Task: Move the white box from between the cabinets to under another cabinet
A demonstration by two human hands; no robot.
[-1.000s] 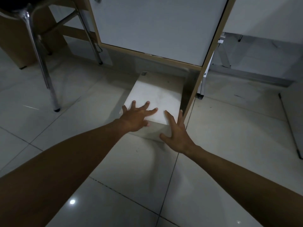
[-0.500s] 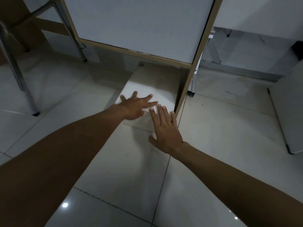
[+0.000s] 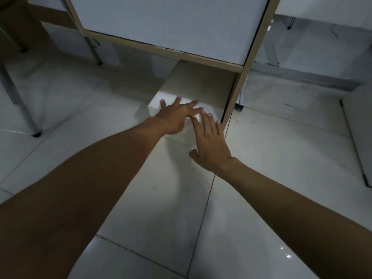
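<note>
The white box (image 3: 199, 85) lies flat on the tiled floor, most of it under the white cabinet (image 3: 171, 23) with the wooden frame. Only its near end sticks out. My left hand (image 3: 177, 115) rests palm down on the box's near top, fingers spread. My right hand (image 3: 211, 141) lies flat against the box's near right corner, fingers straight and pointing at the cabinet's side panel (image 3: 239, 91). Neither hand wraps around the box.
Metal chair legs (image 3: 26, 109) stand at the left, another leg (image 3: 93, 51) further back. A white cabinet's edge (image 3: 360, 137) is at the far right. A metal frame (image 3: 271, 55) stands behind the wooden panel. Glossy floor tiles (image 3: 261, 178) spread around me.
The box has slid further under the cabinet. My right hand went from gripping the near corner to lying flat with fingers straight. My left hand moved forward with the box.
</note>
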